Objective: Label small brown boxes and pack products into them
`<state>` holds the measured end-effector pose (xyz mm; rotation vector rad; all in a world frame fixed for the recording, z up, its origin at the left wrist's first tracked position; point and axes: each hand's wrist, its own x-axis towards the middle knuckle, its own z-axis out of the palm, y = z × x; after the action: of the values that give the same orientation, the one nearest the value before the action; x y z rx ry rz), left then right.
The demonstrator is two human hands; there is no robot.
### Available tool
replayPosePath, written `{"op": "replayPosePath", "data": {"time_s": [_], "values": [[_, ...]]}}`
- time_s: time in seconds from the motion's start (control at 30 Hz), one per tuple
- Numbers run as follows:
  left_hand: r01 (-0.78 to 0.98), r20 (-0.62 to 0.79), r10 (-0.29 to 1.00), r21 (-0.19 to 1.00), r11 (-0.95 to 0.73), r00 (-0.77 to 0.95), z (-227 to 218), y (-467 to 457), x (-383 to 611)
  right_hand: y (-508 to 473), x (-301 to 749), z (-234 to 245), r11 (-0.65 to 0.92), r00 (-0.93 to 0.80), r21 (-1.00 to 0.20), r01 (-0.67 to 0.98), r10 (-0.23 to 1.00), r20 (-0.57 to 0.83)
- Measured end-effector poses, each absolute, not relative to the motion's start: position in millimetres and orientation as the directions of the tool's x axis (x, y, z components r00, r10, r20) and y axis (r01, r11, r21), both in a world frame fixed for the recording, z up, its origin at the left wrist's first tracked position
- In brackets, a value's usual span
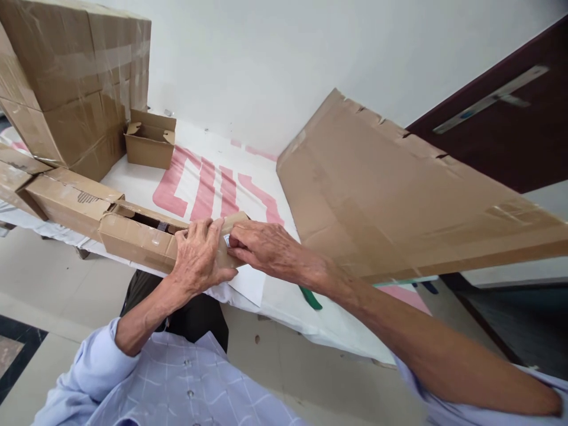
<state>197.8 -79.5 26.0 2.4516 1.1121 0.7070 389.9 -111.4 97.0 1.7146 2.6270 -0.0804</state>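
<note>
A small brown cardboard box (137, 236) lies along the table's front edge, with a dark gap along its top. My left hand (197, 254) grips it near its right end, fingers over the top and thumb low on the side. Bent fingers of my right hand (255, 245) press against that end, right at a small white and blue label (227, 239). Whether they pinch the label or only rub over it, I cannot tell. Under the box's right end a white sheet (251, 285) sticks out.
More closed boxes (73, 192) continue the row leftward. Behind them rise large stacked cartons (75, 77) and a small open box (151, 142). A big cardboard sheet (399, 201) leans at the right. A green strip (310, 297) lies on the white-and-pink tablecloth (206, 189).
</note>
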Motion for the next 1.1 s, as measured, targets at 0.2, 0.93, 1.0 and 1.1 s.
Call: {"op": "replayPosePath", "data": {"time_s": [0.2, 0.93, 1.0, 1.1], "values": [[0.604, 0.264, 0.776, 0.503, -0.617, 0.573, 26.9, -79.7, 198.9, -107.5, 384.1, 101.9, 0.350, -0.347, 0.020, 0.936, 0.934, -0.084], [0.616, 0.262, 0.784, 0.499, -0.609, 0.563, 29.9, -80.6, 199.9, -104.1, 374.8, 94.0, 0.464, -0.457, 0.363, 0.808, 0.882, -0.112], [0.616, 0.264, 0.781, 0.495, -0.613, 0.566, 29.6, -80.7, 199.1, -102.4, 376.5, 95.6, 0.464, -0.453, 0.319, 0.826, 0.884, -0.114], [0.618, 0.261, 0.781, 0.493, -0.613, 0.567, 30.3, -80.8, 198.8, -102.6, 378.5, 103.0, 0.460, -0.447, 0.252, 0.852, 0.888, -0.108]]}}
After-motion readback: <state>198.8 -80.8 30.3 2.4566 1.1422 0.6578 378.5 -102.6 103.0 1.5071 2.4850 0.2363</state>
